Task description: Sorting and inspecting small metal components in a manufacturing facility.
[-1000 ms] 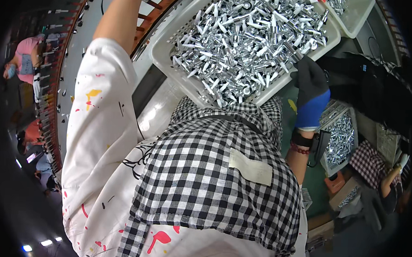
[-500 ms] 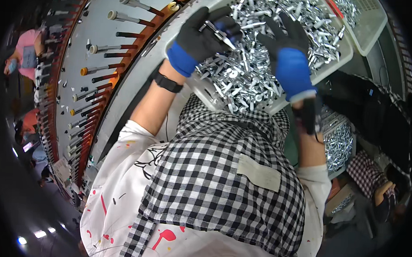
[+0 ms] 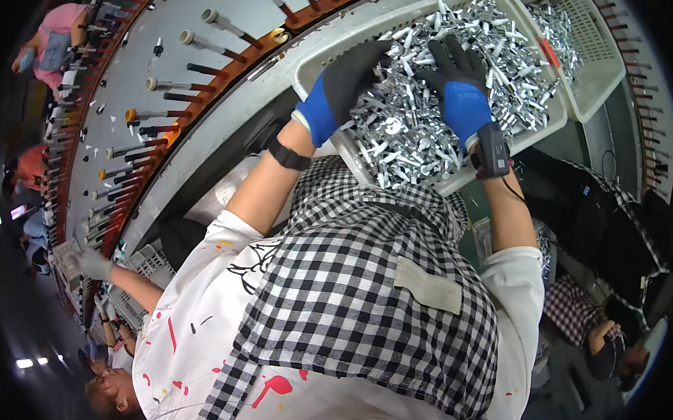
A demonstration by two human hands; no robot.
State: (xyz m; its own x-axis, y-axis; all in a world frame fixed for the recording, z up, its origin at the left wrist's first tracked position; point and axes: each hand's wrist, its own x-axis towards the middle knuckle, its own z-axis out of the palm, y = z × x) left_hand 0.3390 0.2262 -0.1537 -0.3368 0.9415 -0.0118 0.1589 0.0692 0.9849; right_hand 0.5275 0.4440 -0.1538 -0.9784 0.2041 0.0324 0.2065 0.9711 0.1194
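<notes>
A white plastic basket point(image 3: 557, 118) in front of me holds a heap of small silvery metal parts point(image 3: 407, 142), several with pointed, cone-like tips. My left hand point(image 3: 351, 79), in a black glove with a blue cuff, reaches over the left part of the heap with its back turned up. Its fingers bend down and are partly hidden, so whether they hold a part cannot be seen. Gloved the same way, my right hand point(image 3: 457, 72) lies palm down on the middle of the heap, fingers spread and gripping nothing.
Right beside the basket stands a second white basket point(image 3: 605, 71) with similar parts and a red strip point(image 3: 550, 53) at its edge. A curved rail with upright rods point(image 3: 228, 29) runs along the left. A co-worker's gloved hand point(image 3: 94, 263) shows at lower left.
My left hand has turned from palm up, with a slim metal part across it, to palm down over the heap. My right hand has settled on the parts. A co-worker's arm has appeared at left.
</notes>
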